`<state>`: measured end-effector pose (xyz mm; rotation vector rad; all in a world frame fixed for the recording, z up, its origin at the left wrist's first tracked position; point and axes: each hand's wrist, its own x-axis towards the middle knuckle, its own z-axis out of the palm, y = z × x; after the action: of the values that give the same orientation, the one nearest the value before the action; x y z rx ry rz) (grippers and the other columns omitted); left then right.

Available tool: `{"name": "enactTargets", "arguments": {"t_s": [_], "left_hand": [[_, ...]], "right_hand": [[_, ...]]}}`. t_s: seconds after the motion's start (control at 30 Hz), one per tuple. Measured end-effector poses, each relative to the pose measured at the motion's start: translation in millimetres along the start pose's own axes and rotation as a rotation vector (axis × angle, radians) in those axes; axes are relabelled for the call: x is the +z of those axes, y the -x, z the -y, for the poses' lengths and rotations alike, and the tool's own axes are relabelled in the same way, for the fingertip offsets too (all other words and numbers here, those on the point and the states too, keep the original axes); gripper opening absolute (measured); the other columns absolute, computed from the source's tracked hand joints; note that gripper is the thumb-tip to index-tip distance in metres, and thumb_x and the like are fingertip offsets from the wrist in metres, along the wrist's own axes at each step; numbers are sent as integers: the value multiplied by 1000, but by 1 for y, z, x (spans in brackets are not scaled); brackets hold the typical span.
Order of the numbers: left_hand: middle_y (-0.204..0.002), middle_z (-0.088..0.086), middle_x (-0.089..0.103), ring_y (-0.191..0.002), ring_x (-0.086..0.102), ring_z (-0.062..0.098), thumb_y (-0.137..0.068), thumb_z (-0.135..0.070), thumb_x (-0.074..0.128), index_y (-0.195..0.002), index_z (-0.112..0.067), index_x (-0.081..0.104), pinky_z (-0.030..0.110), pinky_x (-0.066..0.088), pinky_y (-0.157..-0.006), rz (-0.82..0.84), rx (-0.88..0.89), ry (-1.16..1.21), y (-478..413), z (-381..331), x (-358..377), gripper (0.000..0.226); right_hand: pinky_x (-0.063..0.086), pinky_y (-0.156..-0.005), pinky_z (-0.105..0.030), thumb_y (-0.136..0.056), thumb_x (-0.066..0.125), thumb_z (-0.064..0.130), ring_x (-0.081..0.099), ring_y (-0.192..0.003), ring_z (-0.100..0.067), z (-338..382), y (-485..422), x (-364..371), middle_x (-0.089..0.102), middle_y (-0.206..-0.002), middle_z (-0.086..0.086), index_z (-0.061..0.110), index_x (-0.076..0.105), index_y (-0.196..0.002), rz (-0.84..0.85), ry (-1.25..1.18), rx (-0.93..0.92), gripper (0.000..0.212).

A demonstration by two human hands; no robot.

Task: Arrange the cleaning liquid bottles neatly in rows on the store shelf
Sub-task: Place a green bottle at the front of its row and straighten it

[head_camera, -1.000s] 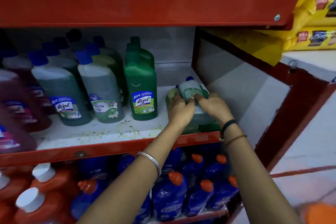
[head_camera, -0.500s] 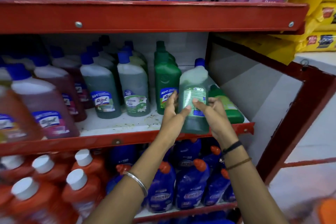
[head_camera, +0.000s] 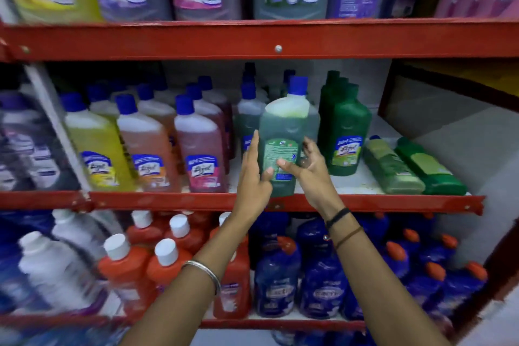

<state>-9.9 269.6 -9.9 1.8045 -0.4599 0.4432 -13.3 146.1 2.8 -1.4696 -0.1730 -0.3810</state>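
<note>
**Green bottle stood at the shelf's front edge, back label out**

The green bottle (head_camera: 283, 143) stood upright at the front of the middle shelf (head_camera: 393, 201), between a row of blue-capped bottles and the dark green bottle (head_camera: 346, 135) on its right. Both hands were around its lower half. The left hand (head_camera: 254, 177) lay flat along its left side, fingers straight and together, thumb on the front; the right hand (head_camera: 309, 166) curled round the right side, thumb pressed on the label. It looked like a light steadying hold, not a lift: the base seemed to sit on the shelf, though the hands partly hid it.

The fine-print label faced outward, while the neighbours showed their brand labels, so the two-sided hold probably served to turn the bottle about and square it with its row.

Two more green bottles (head_camera: 412, 167) lay on their sides at the shelf's right end, likely waiting to be stood up. Pink, orange and yellow bottles (head_camera: 146, 149) already stood in tidy files to the left.
</note>
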Motion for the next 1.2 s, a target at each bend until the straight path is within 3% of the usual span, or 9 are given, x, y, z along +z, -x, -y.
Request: {"name": "enactTargets", "arguments": {"t_s": [0.17,0.37,0.5,0.6,0.83,0.93,1.03,1.1,1.2], "left_hand": [[-144,-14,21,-130,17,-5,-86,2,50,-146,-26,9,18,19,-108,-45,-6,-49,-9,26,-18,79],[-136,-16,21,-129,18,-4,-84,10,47,-147,-20,11,-12,16,-89,-80,-69,-43,-9,45,-17,78],[-144,7,39,-134,36,20,-86,0,51,-142,-11,26,22,33,-107,-115,-139,-83,-15,52,-15,62],[-137,15,45,-127,44,27,-84,5,50,-135,-6,38,39,37,-110,-164,-177,-96,-12,47,-9,54],[-107,3,51,-93,51,1,-70,25,31,-114,-6,59,2,35,-91,-240,-11,-49,22,27,3,61],[-103,2,53,-96,53,10,-69,23,34,-103,-7,62,7,40,-90,-295,-10,-50,14,31,-3,53],[-115,4,50,-105,51,11,-79,15,41,-112,-6,56,4,35,-90,-209,-86,-41,-1,34,-9,42],[-128,4,49,-116,49,16,-79,6,51,-128,-10,44,20,39,-100,-89,-188,-13,-12,37,-10,52],[-128,14,57,-111,57,27,-77,3,53,-137,-14,33,36,48,-93,-34,-309,-37,-23,36,-9,65]], "right_hand": [[52,-84,-15,-77,68,-5,62,-95,5,-17,-16,28,60,-109,13,13,41,-130,17,109,1,62],[51,-84,-13,-76,68,-6,58,-100,2,-39,-22,34,57,-111,12,19,41,-123,27,170,29,60],[52,-91,-29,-69,79,19,59,-107,-15,-45,-28,36,58,-119,-5,16,47,-120,-72,342,4,60],[51,-83,-30,-69,79,16,59,-99,-22,-42,-26,31,59,-109,-8,10,51,-105,-200,396,2,46],[45,-102,-36,-95,42,8,59,-109,-23,-36,-23,15,64,-114,-10,10,60,-109,39,284,75,23],[47,-98,-29,-87,59,33,61,-103,-9,-34,-22,17,63,-107,9,30,57,-101,157,243,80,15],[52,-87,-24,-69,78,40,62,-100,-8,-39,-24,21,63,-112,4,21,53,-114,77,406,0,55],[51,-85,-23,-73,76,28,62,-101,-11,-40,-26,21,63,-113,1,16,50,-117,30,380,-22,53],[53,-85,-20,-81,69,12,64,-98,-8,-44,-28,15,64,-108,0,15,47,-111,50,225,8,37]]}}
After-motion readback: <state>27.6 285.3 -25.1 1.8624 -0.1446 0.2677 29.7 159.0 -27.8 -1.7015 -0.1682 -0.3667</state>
